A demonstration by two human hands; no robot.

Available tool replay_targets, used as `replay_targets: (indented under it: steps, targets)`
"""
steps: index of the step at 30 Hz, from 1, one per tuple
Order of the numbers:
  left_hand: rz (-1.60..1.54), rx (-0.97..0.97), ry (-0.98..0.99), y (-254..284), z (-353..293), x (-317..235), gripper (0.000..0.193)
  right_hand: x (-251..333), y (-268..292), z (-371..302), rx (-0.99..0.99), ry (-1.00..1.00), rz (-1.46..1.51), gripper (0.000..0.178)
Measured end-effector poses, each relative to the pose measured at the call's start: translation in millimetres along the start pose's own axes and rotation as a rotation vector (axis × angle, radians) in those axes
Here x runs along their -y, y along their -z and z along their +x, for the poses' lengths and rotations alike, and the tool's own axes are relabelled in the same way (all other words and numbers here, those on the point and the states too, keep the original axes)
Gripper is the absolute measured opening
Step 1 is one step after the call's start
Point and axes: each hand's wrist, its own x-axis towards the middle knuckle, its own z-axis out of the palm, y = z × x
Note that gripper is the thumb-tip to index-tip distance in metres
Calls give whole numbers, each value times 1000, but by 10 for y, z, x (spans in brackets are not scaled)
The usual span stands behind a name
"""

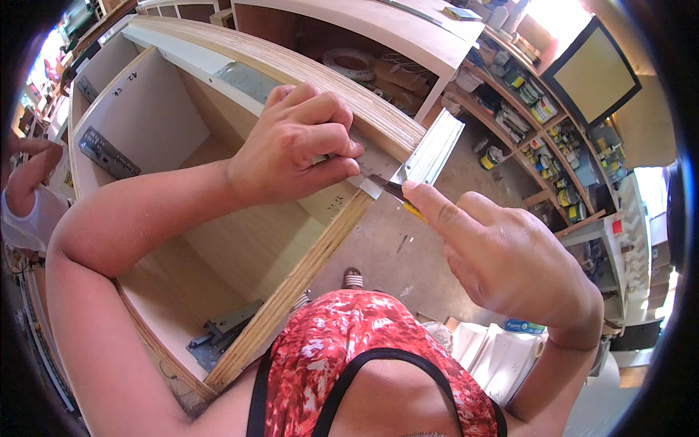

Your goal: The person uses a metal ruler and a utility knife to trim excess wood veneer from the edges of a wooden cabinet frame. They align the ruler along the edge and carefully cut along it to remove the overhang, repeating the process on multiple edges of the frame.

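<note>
My right hand [510, 247] is closed round a cutter knife [413, 208] with a yellow and dark handle, its index finger stretched along it. The knife's tip points left, at the corner where the plywood edges of an open wooden cabinet [291, 291] meet. Just beyond the blade, a white, shiny strip [435, 149] sticks out past the cabinet's corner. My left hand [298, 142] is curled over the cabinet's edge next to the blade, thumb and fingers pinched together. Whatever lies between those fingers is mostly hidden.
Dark metal hardware [226, 339] lies inside the cabinet, and a dark slotted plate [108, 153] is on its inner wall. Shelves of paint cans [542, 109] line the right. A white bench [408, 36] stands beyond. Another person [29, 189] is at far left; white rolls [502, 357] lie lower right.
</note>
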Motion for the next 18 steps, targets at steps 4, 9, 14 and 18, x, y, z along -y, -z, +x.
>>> replay_targets:
  steps: [4,9,14,18]
  targets:
    - [12,-13,-5,-16,21,-19,20,1,0,36,18,-11,5,72]
    - [21,-7,-3,4,9,-21,21,-4,-7,52,10,-5,34,72]
    - [6,-12,29,-34,26,-34,17,-35,-28,18,13,-20,72,74]
    - [10,-9,44,-19,30,-54,17,-48,-29,1,21,-15,50,75]
